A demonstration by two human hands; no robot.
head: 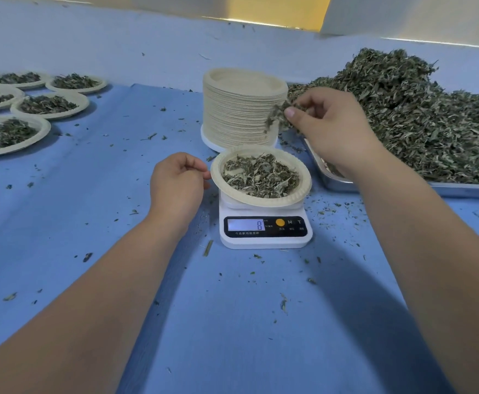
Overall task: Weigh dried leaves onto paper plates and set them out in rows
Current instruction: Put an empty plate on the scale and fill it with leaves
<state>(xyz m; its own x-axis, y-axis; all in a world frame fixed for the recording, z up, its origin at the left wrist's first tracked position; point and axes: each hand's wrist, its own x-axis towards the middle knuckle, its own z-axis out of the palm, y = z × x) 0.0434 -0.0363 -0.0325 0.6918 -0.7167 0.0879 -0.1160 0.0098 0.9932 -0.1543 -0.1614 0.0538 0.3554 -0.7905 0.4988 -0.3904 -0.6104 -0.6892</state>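
A paper plate (303, 185) with dried leaves sits tilted on a small white scale (265, 231) whose display reads 8. My left hand (177, 184) is beside the plate's left rim, its fingertips curled at the edge. My right hand (332, 129) hovers above and right of the plate and pinches a tuft of dried leaves (276, 113). A big heap of dried leaves (420, 118) fills a metal tray (335, 182) on the right.
A tall stack of empty paper plates (241, 109) stands just behind the scale. Several filled plates (47, 105) lie in rows at the far left. Leaf crumbs are scattered over the blue cloth (119, 194). A wall runs along the back.
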